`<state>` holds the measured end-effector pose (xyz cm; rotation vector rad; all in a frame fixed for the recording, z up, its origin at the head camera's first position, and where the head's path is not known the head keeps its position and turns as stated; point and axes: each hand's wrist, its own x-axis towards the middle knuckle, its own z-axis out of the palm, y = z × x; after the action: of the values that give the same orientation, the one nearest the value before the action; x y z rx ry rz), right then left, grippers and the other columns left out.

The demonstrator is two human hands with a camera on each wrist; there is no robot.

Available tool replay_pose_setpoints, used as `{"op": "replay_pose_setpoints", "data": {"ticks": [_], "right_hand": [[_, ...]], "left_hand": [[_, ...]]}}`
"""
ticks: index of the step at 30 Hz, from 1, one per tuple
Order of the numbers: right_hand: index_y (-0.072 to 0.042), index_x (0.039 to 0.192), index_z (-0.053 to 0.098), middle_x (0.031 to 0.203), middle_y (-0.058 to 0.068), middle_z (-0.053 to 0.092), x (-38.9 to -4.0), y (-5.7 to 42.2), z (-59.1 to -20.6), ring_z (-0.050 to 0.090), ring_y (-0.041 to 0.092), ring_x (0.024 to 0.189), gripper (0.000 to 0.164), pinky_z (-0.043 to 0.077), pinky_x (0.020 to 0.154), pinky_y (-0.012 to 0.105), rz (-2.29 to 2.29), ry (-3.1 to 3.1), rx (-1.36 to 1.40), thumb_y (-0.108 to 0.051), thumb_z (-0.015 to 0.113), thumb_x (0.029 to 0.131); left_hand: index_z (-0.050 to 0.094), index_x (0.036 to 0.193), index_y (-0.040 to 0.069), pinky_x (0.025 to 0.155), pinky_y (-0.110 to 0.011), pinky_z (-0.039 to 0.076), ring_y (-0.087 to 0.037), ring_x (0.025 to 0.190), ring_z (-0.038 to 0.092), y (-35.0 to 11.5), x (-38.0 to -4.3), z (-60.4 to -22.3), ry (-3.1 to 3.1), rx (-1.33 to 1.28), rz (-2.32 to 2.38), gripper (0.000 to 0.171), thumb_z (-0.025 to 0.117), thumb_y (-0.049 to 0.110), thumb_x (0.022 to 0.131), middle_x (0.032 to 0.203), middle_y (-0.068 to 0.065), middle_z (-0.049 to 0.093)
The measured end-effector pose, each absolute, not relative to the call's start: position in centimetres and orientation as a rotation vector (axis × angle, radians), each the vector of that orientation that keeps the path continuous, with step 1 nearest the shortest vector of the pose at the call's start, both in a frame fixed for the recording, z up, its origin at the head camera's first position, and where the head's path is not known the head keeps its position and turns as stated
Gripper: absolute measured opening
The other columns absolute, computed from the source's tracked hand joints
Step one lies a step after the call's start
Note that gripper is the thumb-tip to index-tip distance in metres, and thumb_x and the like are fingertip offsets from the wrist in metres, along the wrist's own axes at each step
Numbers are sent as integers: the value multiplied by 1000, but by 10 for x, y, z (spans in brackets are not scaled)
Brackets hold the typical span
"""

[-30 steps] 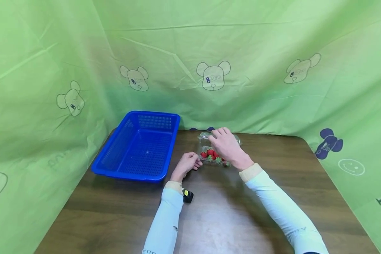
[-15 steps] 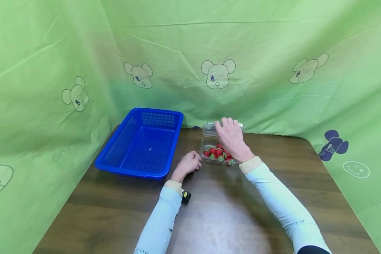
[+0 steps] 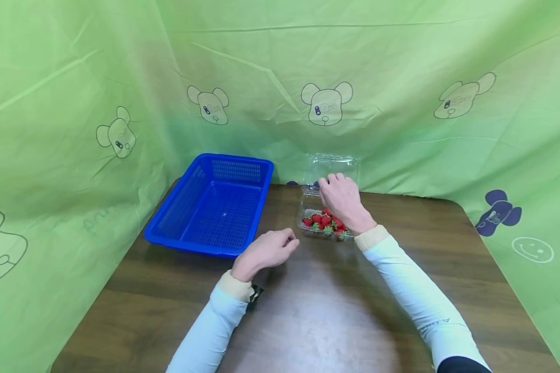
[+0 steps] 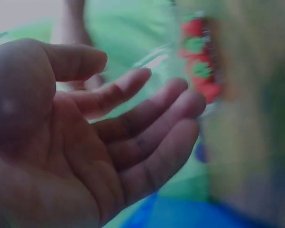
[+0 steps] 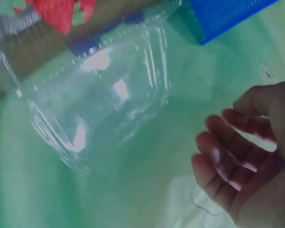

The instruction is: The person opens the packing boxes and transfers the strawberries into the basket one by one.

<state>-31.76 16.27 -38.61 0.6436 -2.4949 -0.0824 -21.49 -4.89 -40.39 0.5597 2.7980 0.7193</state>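
A clear plastic clamshell box (image 3: pixel 306 203) stands at the back of the table, its lid (image 3: pixel 331 165) raised against the green cloth. Several strawberries (image 3: pixel 325 220) with green leaves lie in its base. My right hand (image 3: pixel 343 199) hovers over the box; in the right wrist view its loosely bent fingers hold nothing and are apart from the lid (image 5: pixel 102 95). To the left of and nearer than the box is my left hand (image 3: pixel 268 248), above the table. The left wrist view has that hand (image 4: pixel 95 128) with spread, relaxed fingers and a bare palm, the strawberries (image 4: pixel 199 61) blurred beyond.
A blue perforated basket (image 3: pixel 256 207) sits at the left on the brown wooden table (image 3: pixel 308 311), with no contents visible in it. Green cloth (image 3: pixel 261 77) with printed bear heads hangs behind the table and along both sides.
The box lid has swung up and back from over the box to stand against the cloth. My right hand has released it. My left hand has drawn back from the box towards me.
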Motion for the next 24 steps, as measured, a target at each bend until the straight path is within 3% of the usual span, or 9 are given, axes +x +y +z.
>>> {"op": "replay_pose_setpoints", "data": {"ticks": [5,9,14,18,24], "right_hand": [[-7,81,57,75,10,61,-322,165,-407,59,29,68,12,52,54,43,-20,-2655,768,-15,57,89],[-10,74,52,71,7,56,-324,168,-425,59,28,65,14,50,52,45,36,-2719,841,-13,60,85],[-11,72,50,70,6,54,-324,165,-443,57,25,63,19,47,48,44,73,-2778,869,-17,64,83],[-11,79,54,76,8,56,-322,163,-448,57,28,72,19,49,52,45,77,-2859,856,-24,67,84],[-10,98,59,91,13,58,-318,160,-447,56,34,85,25,51,64,49,107,-3027,809,-31,66,87]], "left_hand": [[65,102,23,67,-28,48,-7,71,57,-84,-199,-367,2905,647,821,25,46,39,99,79,10,62],[60,89,24,63,-29,45,-11,66,53,-122,-197,-342,3008,578,916,23,44,38,99,73,7,56],[60,92,19,62,-31,44,-17,71,55,-180,-211,-326,3086,397,928,28,42,39,100,84,0,63],[62,100,10,70,-34,48,-23,84,62,-227,-231,-328,3057,264,972,35,39,37,102,96,-9,68],[58,106,4,64,-31,41,-26,82,53,-280,-248,-347,3038,-6,991,43,31,38,103,98,-15,60]]}}
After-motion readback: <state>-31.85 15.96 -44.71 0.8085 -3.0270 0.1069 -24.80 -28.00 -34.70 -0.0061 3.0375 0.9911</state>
